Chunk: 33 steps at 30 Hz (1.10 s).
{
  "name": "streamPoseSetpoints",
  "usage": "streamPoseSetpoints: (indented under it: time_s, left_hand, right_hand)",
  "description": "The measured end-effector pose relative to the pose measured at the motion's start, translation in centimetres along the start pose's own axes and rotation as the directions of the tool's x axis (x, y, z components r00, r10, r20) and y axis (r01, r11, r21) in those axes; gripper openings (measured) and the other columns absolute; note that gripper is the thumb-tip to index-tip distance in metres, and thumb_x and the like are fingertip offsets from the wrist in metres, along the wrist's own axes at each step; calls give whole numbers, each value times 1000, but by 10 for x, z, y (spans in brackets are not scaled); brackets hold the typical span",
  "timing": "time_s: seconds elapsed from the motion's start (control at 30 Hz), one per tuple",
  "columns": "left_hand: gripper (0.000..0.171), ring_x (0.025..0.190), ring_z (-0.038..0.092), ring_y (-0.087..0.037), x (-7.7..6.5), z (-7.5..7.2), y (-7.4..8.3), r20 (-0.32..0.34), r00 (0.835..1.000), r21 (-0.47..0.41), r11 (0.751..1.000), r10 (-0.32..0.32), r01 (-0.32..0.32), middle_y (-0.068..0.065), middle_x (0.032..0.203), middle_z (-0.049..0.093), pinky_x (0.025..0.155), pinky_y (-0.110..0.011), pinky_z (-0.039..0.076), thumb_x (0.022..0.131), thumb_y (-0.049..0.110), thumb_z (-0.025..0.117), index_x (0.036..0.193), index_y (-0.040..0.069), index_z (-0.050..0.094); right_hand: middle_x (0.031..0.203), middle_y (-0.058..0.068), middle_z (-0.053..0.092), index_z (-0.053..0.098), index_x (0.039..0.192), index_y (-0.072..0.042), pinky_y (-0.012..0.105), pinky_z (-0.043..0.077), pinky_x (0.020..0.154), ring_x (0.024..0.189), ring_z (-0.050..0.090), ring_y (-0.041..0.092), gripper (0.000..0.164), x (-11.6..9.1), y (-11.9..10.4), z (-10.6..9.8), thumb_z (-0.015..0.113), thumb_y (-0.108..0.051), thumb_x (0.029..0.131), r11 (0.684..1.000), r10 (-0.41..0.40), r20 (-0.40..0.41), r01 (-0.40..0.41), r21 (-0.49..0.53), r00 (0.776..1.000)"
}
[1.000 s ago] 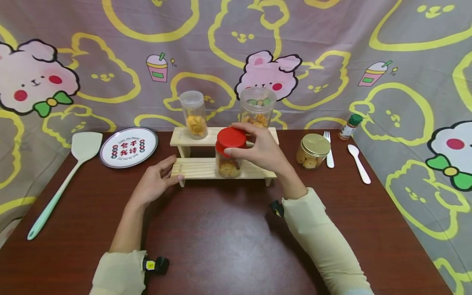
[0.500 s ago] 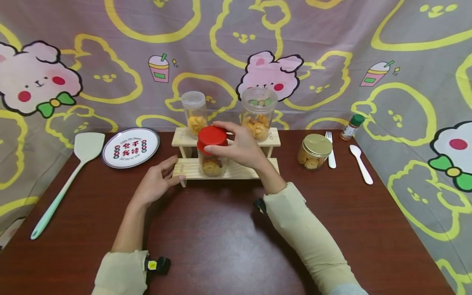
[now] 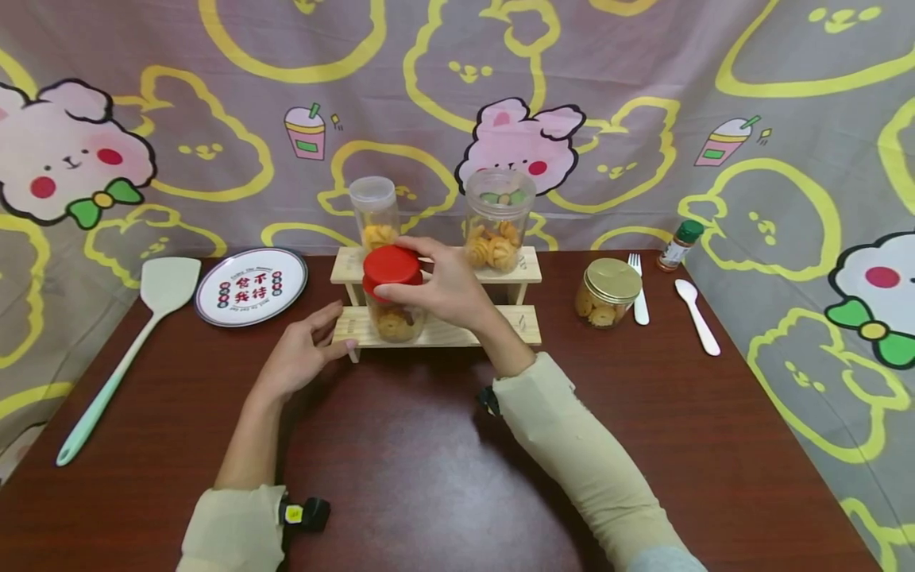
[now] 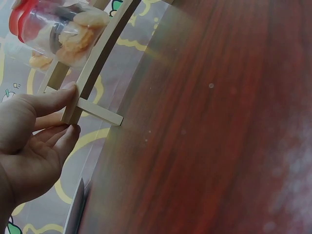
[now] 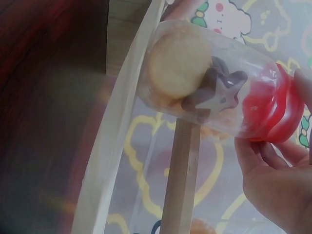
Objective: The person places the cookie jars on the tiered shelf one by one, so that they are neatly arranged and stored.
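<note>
My right hand [image 3: 446,286] grips the red lid of a clear cookie jar [image 3: 396,324] that stands upright on the lower step of a wooden two-step rack [image 3: 472,334]. Round cookies and a dark star-shaped one show through the jar wall [image 5: 214,92] in the right wrist view. With thumb and fingers, my left hand [image 3: 300,353] pinches the left end of that lower step; in the left wrist view the thumb lies on one face of the board [image 4: 73,109] and fingertips on the other. Part of a white-lidded jar [image 3: 374,210] is hidden behind the red lid.
An open-looking clear jar [image 3: 500,230] of cookies stands on the upper step's right. Rightward on the table are a gold-lidded jar [image 3: 608,294], a fork [image 3: 639,294], a spoon [image 3: 696,318] and a green-capped bottle [image 3: 681,246]. Leftward lie a plate [image 3: 252,286] and a spatula [image 3: 136,342].
The red-lidded jar has moved left along the lower step with my right hand, from the middle to near the left end. My left hand stays at the step's left end.
</note>
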<state>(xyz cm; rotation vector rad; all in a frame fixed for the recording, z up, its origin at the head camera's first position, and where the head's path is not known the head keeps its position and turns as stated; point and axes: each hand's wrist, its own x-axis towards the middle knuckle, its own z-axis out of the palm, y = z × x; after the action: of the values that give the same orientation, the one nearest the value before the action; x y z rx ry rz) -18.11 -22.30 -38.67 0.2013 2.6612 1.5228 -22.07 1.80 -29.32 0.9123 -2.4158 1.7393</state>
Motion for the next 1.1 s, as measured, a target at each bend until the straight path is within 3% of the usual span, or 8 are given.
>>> streamPoseSetpoints:
  time_s: [0.27, 0.5, 0.77, 1.1]
  left_hand:
    - [70, 132, 40, -24, 1, 0, 0, 0, 1000, 6, 1000, 5, -5, -13, 150, 34, 106, -35, 41, 83, 23, 72, 141, 0, 38]
    - [70, 133, 39, -25, 1, 0, 1, 4, 1000, 0, 1000, 7, -7, -14, 150, 34, 106, -36, 40, 84, 22, 71, 141, -1, 38]
    - [71, 132, 40, -24, 2, 1, 0, 12, 1000, -2, 1000, -10, 10, -12, 150, 33, 105, -34, 41, 84, 25, 71, 142, 2, 37]
    - [71, 131, 42, -24, 1, 0, 1, 6, 1000, 10, 1000, -17, 17, -11, 150, 34, 104, -35, 42, 84, 24, 71, 142, 2, 38]
  right_hand:
    - [124, 3, 59, 55, 129, -6, 21, 55, 87, 102, 58, 11, 69, 5, 12, 7, 82, -32, 71, 997, -37, -13, 36, -63, 999]
    - [126, 4, 58, 54, 130, -6, 27, 54, 91, 103, 58, 11, 69, 3, 11, 6, 82, -30, 71, 998, -20, -15, 19, -68, 1000]
    - [132, 4, 54, 48, 135, -8, 22, 54, 89, 107, 58, 14, 77, 1, 14, 6, 82, -31, 70, 998, -11, 18, 12, -68, 1000]
    - [127, 6, 55, 49, 133, -5, 24, 53, 92, 107, 59, 15, 73, -2, 20, 3, 82, -28, 72, 1000, -23, 28, 23, -18, 999]
